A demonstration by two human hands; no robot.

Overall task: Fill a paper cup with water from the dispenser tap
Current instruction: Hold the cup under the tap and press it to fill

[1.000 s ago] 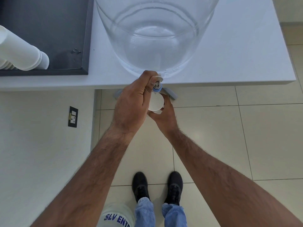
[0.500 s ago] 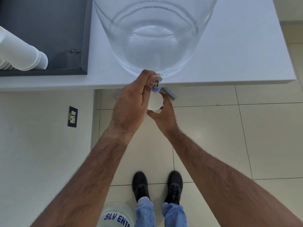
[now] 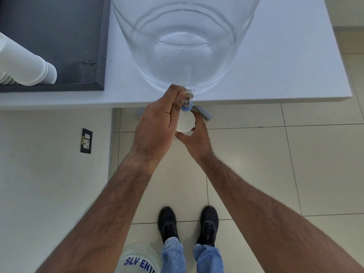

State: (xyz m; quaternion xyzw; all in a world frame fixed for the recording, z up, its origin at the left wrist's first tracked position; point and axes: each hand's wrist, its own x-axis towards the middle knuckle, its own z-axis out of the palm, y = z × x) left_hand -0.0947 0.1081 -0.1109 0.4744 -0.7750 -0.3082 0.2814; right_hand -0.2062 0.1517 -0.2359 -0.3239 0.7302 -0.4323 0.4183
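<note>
A large clear water dispenser jar stands on a white table, holding water. Its small white and blue tap juts over the table's front edge. My left hand is closed around the tap, thumb against its lever. Just below the spout sits a white paper cup, held upright from underneath by my right hand. My left hand covers the cup's left side. I cannot see whether water is running.
A stack of white paper cups lies on its side at the left on a dark grey tray. Below the table edge are a tiled floor, my black shoes, and a wall socket on the white wall at left.
Almost nothing has moved. Both hands keep their hold at the tap and cup, with only a slight shift of the view.
</note>
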